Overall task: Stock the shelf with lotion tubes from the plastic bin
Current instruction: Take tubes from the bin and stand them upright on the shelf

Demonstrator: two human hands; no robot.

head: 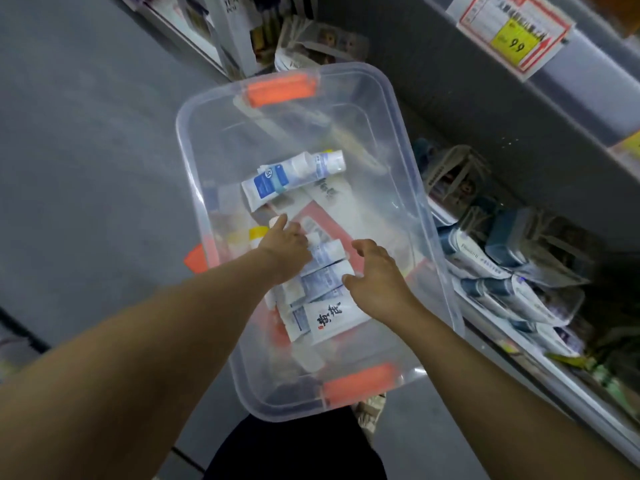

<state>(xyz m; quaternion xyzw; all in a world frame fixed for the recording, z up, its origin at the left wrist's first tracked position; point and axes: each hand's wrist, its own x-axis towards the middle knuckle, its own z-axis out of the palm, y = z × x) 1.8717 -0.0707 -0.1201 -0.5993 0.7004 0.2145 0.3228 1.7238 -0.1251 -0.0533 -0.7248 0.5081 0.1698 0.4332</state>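
A clear plastic bin (381, 98) with orange handles sits on the grey floor below me. Inside lie several lotion tubes: a white and blue one (287, 176) near the middle, and a pile of white and blue tubes (322, 299) at the near end. My left hand (287, 249) reaches into the pile, its fingers on the tubes; whether they grip one is hidden. My right hand (377, 275) hovers over the pile's right side with fingers loosely spread, touching a tube's edge. The shelf (519, 306) stands to the right.
The low shelf on the right holds clear trays of blue and white tubes (485, 268). A price tag (512, 32) hangs on the shelf edge above. More shelved goods (242, 32) stand at the far end of the aisle. Grey floor (86, 150) lies to the left.
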